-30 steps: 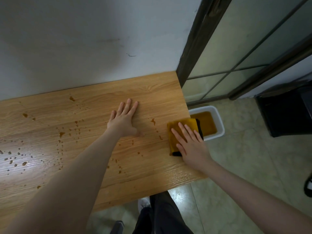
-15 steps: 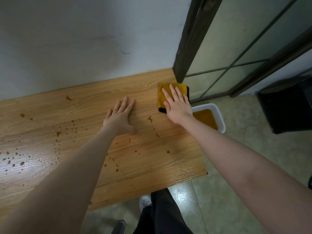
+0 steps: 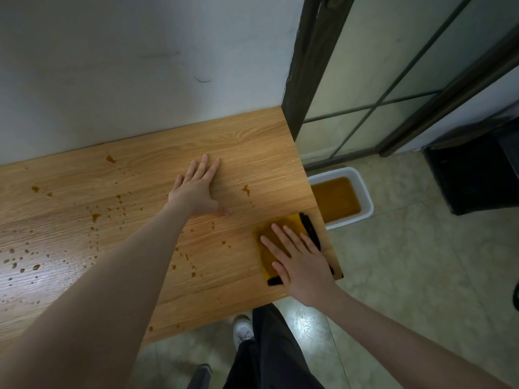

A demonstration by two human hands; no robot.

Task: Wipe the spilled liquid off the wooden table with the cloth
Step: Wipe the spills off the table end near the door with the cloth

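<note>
A wooden table [image 3: 252, 141] stands against the wall, speckled with brown drops of spilled liquid [image 3: 95, 217], mostly across its left half and a few near the middle. My right hand [image 3: 302, 262] presses flat, fingers straight, on a folded yellow cloth with a black edge [image 3: 283, 226] at the table's near right corner. My left hand [image 3: 198, 189] rests flat on the wood in the middle, fingers spread, holding nothing. One larger drop [image 3: 246, 189] lies between the two hands.
A white tub of brown liquid [image 3: 362, 189] sits on the tiled floor just past the table's right edge. A dark-framed glass door [image 3: 306, 80] stands behind it, with a black box [image 3: 471, 175] at far right. My legs and a shoe [image 3: 244, 329] show below the table's front edge.
My right hand slid the cloth from the far right corner back along the right edge to the near right corner. The left hand stayed in place.
</note>
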